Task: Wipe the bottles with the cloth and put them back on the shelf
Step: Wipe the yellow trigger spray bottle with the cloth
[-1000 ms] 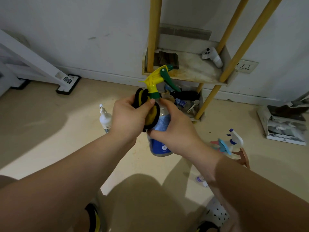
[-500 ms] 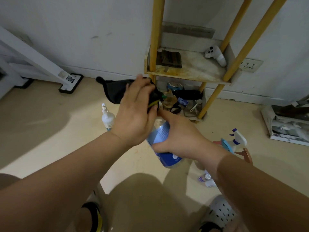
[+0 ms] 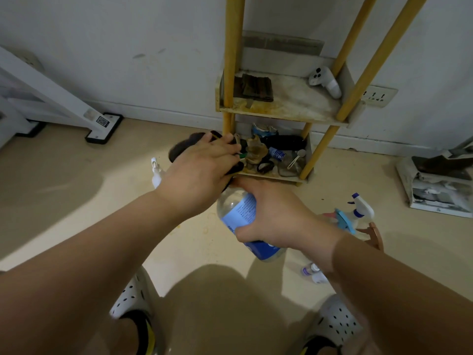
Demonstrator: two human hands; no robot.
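My right hand (image 3: 276,216) grips a clear spray bottle (image 3: 242,213) with a blue label, tilted so its top points away from me. My left hand (image 3: 202,172) holds a black cloth (image 3: 179,149) wrapped over the bottle's spray head, which is hidden under the cloth and my fingers. Just beyond stands the yellow-posted shelf (image 3: 286,111). A small white bottle (image 3: 156,172) stands on the floor, partly behind my left hand. More spray bottles (image 3: 354,213) lie on the floor to the right, and a small purple-labelled bottle (image 3: 311,271) lies near my right forearm.
The shelf's upper board holds a dark block (image 3: 256,87) and a white controller (image 3: 325,80); its lower board (image 3: 271,155) is cluttered. A wall socket (image 3: 378,96) is at the right. A white frame foot (image 3: 103,128) is at the left, and a stack of papers (image 3: 440,185) at the far right.
The bottle tipped from upright to tilted away from me. My left hand moved the cloth from the bottle's neck up over the yellow spray head, covering it.
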